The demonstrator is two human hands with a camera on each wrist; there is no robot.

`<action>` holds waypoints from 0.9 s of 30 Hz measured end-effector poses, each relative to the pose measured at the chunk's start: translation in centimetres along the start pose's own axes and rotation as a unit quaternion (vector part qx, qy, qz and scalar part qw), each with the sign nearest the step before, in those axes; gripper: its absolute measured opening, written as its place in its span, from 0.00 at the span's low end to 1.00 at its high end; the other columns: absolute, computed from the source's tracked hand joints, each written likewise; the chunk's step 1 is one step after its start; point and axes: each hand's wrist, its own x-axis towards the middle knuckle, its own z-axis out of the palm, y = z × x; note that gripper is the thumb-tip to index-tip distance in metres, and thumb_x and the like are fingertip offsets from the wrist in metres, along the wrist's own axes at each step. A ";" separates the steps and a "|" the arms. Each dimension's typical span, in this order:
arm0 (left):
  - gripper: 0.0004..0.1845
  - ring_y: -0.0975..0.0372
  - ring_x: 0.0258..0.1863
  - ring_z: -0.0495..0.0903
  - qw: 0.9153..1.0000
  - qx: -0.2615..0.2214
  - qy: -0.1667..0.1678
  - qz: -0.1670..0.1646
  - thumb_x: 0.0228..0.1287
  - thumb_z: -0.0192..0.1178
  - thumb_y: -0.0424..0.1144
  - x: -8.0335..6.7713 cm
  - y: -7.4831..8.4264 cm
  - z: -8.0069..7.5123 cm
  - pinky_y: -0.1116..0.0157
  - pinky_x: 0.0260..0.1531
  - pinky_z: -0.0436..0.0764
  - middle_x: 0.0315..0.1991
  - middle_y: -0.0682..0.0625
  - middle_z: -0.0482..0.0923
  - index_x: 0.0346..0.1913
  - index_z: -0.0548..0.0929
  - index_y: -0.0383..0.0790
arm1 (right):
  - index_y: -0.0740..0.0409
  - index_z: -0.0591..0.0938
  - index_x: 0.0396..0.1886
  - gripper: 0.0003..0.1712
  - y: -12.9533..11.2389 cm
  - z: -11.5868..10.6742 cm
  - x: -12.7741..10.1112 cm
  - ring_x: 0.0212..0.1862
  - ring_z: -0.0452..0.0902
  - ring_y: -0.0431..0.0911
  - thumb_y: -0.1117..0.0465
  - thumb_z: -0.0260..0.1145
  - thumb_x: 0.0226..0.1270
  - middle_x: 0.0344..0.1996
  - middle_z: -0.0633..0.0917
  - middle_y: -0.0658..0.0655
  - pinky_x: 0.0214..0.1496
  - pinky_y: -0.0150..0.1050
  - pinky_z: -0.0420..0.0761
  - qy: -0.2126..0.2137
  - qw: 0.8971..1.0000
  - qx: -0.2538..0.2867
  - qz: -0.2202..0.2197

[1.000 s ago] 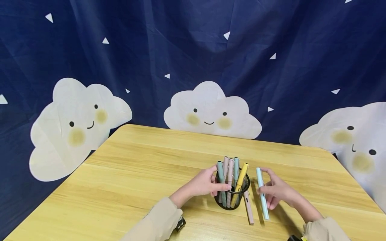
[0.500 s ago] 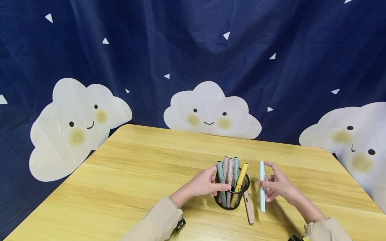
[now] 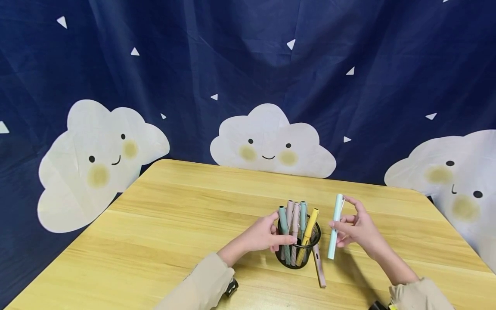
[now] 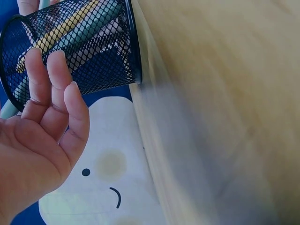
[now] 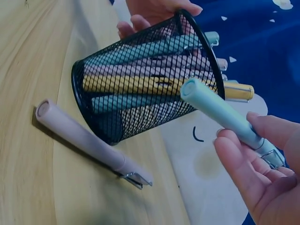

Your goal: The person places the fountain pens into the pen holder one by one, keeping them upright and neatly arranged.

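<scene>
A black mesh pen cup [image 3: 304, 247] stands on the table, holding several pens in green, pink and yellow, including a yellow pen [image 3: 311, 224]. My left hand [image 3: 260, 236] grips the cup from its left side, thumb and fingers about the rim. To the cup's right, my right hand [image 3: 362, 230] pinches a light blue pen [image 3: 335, 230] between thumb and fingers, slightly tilted, clip end up, off the table. In the right wrist view the lower end of this light blue pen [image 5: 220, 112] points toward the cup. A pink pen [image 5: 84, 136] lies on the table beside the cup.
The wooden table [image 3: 186, 206] spreads out on both sides of the cup, its far edge meeting a dark blue curtain [image 3: 240, 64] printed with white clouds. A black wrist device [image 3: 231, 287] sits at the left sleeve.
My right hand has lifted the light blue pen higher and farther from me, turning it so its top now leans to the right. The left hand and cup have stayed put.
</scene>
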 end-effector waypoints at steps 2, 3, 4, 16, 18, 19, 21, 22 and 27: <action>0.44 0.48 0.15 0.77 1.000 -0.001 -0.001 -0.001 0.53 0.65 0.43 0.0 0.1 0.0 0.66 0.20 0.78 0.13 0.45 0.74 0.68 0.52 0.35 | 0.58 0.44 0.63 0.44 -0.2 0.2 0.0 0.16 0.76 0.45 0.70 0.64 0.56 0.21 0.78 0.54 0.18 0.46 0.78 0.008 1.000 0.014 -0.005; 0.45 0.48 0.15 0.77 1.000 0.000 -0.002 -0.001 0.53 0.64 0.44 0.0 0.1 -0.1 0.66 0.20 0.78 0.13 0.45 0.74 0.68 0.50 0.34 | 0.58 0.45 0.62 0.44 -0.3 0.3 0.0 0.16 0.76 0.45 0.71 0.63 0.55 0.20 0.78 0.54 0.18 0.46 0.78 0.012 1.000 0.019 -0.007; 0.45 0.48 0.15 0.77 1.000 0.001 -0.002 -0.002 0.53 0.64 0.44 0.0 0.1 -0.1 0.66 0.20 0.78 0.13 0.45 0.74 0.68 0.50 0.33 | 0.57 0.45 0.62 0.43 -0.6 0.5 0.0 0.16 0.76 0.45 0.71 0.64 0.55 0.20 0.78 0.53 0.18 0.46 0.78 0.019 1.000 0.018 -0.001; 0.47 0.49 0.15 0.77 1.000 0.006 -0.001 -0.007 0.53 0.65 0.45 -0.1 0.2 0.0 0.68 0.22 0.78 0.13 0.46 0.74 0.67 0.48 0.30 | 0.52 0.47 0.61 0.43 0.7 0.1 1.4 0.19 0.78 0.51 0.71 0.64 0.55 0.24 0.80 0.57 0.20 0.48 0.78 0.060 0.995 0.062 -0.053; 0.47 0.49 0.15 0.77 1.000 0.003 -0.002 -0.004 0.53 0.65 0.45 -0.1 0.2 -0.1 0.67 0.21 0.78 0.13 0.45 0.74 0.68 0.49 0.31 | 0.50 0.48 0.63 0.43 3.4 -1.2 2.5 0.19 0.78 0.53 0.71 0.64 0.56 0.26 0.80 0.60 0.20 0.51 0.77 0.058 0.992 0.072 -0.086; 0.46 0.49 0.15 0.77 1.000 0.001 -0.003 -0.003 0.53 0.64 0.45 -0.1 0.2 -0.1 0.67 0.21 0.78 0.13 0.45 0.74 0.68 0.49 0.31 | 0.48 0.48 0.63 0.43 4.6 -1.8 3.0 0.19 0.78 0.54 0.71 0.64 0.56 0.26 0.81 0.61 0.19 0.52 0.77 0.063 0.991 0.074 -0.097; 0.46 0.48 0.15 0.77 1.000 0.000 -0.003 -0.003 0.53 0.65 0.45 -0.1 0.2 -0.1 0.66 0.21 0.78 0.13 0.45 0.74 0.68 0.50 0.32 | 0.48 0.49 0.64 0.43 6.8 -2.8 4.0 0.19 0.78 0.57 0.73 0.63 0.56 0.27 0.81 0.64 0.19 0.54 0.75 0.066 0.986 0.090 -0.121; 0.45 0.48 0.15 0.77 1.000 0.001 -0.004 -0.002 0.53 0.65 0.45 -0.1 0.2 -0.1 0.66 0.20 0.78 0.13 0.45 0.74 0.67 0.51 0.32 | 0.50 0.50 0.64 0.42 6.6 -2.6 3.9 0.19 0.78 0.56 0.74 0.62 0.56 0.28 0.81 0.64 0.18 0.53 0.76 0.057 0.983 0.113 -0.136; 0.46 0.49 0.15 0.77 1.000 0.005 -0.002 -0.003 0.53 0.64 0.45 -0.1 0.2 -0.1 0.66 0.21 0.78 0.13 0.45 0.74 0.67 0.50 0.31 | 0.48 0.48 0.66 0.46 6.3 -2.3 4.2 0.20 0.78 0.56 0.73 0.64 0.55 0.27 0.80 0.64 0.18 0.53 0.76 0.044 0.977 0.137 -0.156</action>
